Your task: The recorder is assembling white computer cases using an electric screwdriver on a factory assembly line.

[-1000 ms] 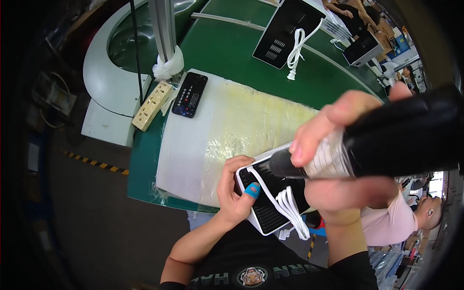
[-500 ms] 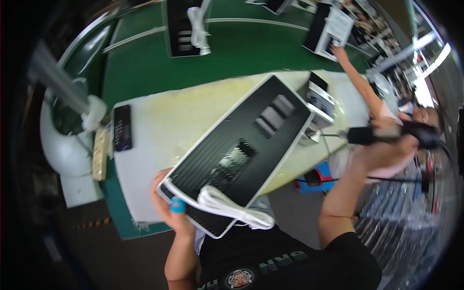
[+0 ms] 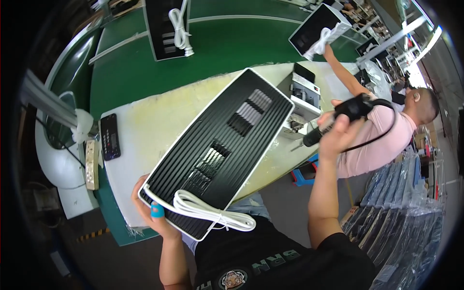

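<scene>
Two forearms [image 3: 323,195] reaching forward: left hand [image 3: 152,220] gripping black unit [image 3: 193,150] by corner, right hand [image 3: 339,137] clasping screwdriver [image 3: 355,108].

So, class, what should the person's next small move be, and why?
Probably bring the screwdriver over the black panel: the right hand holds it pointing that way, while the left hand grips the panel's near end.

A pale film-covered mat [image 3: 135,145] crosses mid-frame, a black smartphone [image 3: 110,137] on its left end, a boxy machine [image 3: 307,92] on its right; above, a green bench surface [image 3: 241,46] bears two corded black-and-white casings [image 3: 164,21].
</scene>
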`<state>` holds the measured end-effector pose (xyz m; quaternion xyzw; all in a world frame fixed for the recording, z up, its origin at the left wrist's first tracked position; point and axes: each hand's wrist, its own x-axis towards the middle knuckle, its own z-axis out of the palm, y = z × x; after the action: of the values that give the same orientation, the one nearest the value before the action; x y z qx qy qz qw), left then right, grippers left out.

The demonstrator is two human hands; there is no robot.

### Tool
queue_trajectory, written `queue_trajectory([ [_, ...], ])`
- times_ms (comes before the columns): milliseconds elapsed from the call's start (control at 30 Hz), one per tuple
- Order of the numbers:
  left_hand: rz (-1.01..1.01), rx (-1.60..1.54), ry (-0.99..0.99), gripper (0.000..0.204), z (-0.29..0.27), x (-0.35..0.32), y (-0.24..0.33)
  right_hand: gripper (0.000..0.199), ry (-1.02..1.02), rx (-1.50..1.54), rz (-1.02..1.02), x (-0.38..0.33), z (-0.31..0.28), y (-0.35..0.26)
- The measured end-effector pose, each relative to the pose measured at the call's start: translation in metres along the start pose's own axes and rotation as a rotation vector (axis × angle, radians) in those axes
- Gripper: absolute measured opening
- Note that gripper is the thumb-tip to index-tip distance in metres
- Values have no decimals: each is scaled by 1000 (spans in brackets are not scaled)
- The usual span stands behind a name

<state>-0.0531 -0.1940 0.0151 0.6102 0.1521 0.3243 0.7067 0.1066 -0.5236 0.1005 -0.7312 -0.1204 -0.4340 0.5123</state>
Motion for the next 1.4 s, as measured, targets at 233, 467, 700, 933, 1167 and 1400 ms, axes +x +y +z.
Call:
queue_trajectory([
  [233,24,-93,-87,66,2,3,2,77,-113,588,-55,41,31,-131],
  [467,67,-133,-135,56,-2,0,-1,56,-71,741,-379,12,166,-245],
  [700,88,-202,-118,48,-1,4,-3,81,-583,636,26,-34,186,-267],
  [933,155,-189,-52,43,1,6,-6,87,-641,643,-12,-50,206,-254],
  [1167,177,-183,-17,41,7,6,-6,91,-835,1046,-173,-51,218,-224],
  [1400,109,-195,-52,44,0,5,-2,89,-906,683,29,-44,212,-241],
])
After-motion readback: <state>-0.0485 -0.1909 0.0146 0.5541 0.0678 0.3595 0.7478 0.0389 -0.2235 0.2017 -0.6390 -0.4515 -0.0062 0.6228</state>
